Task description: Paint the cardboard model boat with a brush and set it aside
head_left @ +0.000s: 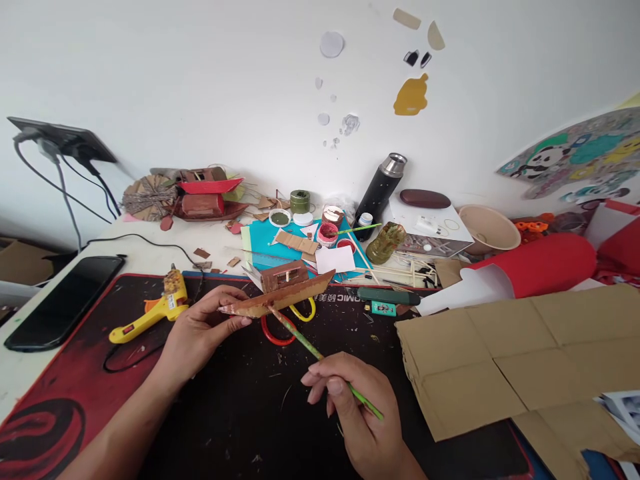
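Observation:
My left hand [205, 327] pinches one end of a small brown model boat [280, 295] and holds it above the dark desk mat. The boat has a little cabin on top, and its near side is partly dark brown, partly lighter cardboard colour. In my right hand [357, 400] is a green-handled paintbrush [310, 347], its tip touching the lower side of the hull. Behind and below the boat lie scissors [278, 331] with red and yellow handles, their blades mostly hidden by the boat.
A yellow glue gun [173, 300] and a black phone [65, 303] lie left. Behind stand model boats [210, 193], a red paint jar [328, 232], a glass jar [386, 243] and a black thermos [380, 187]. Folded cardboard [470, 373] and a red roll [545, 263] occupy the right.

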`<state>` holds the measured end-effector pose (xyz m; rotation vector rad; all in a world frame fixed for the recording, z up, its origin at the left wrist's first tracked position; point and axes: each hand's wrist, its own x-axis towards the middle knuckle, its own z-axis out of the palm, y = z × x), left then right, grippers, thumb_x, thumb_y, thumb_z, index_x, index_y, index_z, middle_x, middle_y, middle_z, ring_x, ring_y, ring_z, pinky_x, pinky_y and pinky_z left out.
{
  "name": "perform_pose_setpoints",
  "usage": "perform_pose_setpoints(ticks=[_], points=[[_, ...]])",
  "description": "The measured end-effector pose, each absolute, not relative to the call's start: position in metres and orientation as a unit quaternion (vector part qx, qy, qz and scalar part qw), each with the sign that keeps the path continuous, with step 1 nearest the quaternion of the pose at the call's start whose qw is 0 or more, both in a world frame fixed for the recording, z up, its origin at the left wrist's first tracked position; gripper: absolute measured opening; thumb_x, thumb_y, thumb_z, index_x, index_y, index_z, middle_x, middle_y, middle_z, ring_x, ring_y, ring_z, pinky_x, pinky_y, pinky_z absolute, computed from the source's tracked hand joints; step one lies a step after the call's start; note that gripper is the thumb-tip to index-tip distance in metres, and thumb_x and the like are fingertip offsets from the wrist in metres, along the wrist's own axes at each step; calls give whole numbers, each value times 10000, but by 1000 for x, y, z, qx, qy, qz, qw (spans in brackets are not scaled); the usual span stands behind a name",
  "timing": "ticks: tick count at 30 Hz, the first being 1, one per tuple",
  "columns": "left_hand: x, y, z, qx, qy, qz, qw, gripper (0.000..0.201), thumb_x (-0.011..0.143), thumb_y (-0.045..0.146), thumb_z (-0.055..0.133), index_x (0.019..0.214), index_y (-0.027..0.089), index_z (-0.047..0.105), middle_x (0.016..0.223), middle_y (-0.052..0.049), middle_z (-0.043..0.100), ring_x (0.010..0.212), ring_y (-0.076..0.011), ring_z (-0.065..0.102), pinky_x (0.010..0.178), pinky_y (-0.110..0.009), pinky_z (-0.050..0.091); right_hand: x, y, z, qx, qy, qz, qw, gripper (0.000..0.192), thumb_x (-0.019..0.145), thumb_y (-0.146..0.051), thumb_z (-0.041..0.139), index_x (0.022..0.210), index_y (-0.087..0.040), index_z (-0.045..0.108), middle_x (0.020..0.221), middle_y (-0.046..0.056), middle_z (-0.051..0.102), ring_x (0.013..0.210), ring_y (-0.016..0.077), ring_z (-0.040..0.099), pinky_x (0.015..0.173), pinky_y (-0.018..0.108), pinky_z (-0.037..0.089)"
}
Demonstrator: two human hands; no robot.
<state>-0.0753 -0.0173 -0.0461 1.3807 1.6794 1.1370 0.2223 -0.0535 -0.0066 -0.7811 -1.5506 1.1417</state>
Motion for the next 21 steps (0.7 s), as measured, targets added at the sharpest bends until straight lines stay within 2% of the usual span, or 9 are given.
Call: perform_pose_setpoints(ticks=[10, 21], points=[[-74, -17, -43, 521, 642, 443, 347, 590, 716, 817, 919, 917, 269, 835, 1069, -73, 814, 979, -289, 753, 883, -365, 624, 230, -56, -8, -353, -618, 480, 513, 262, 1207, -317, 588, 1241, -279, 845, 978, 78, 890, 703, 199, 825, 527, 262, 603], [-75, -16, -43, 503, 643, 445, 368, 567, 685, 783, 954, 855, 260, 818, 1083, -85, 822, 1002, -303, 745, 884, -359, 623, 237, -55, -13, -381, -573, 484, 541, 248, 1194, -333, 633, 1207, -266, 872, 955, 91, 897, 686, 193, 832, 503, 222, 606]])
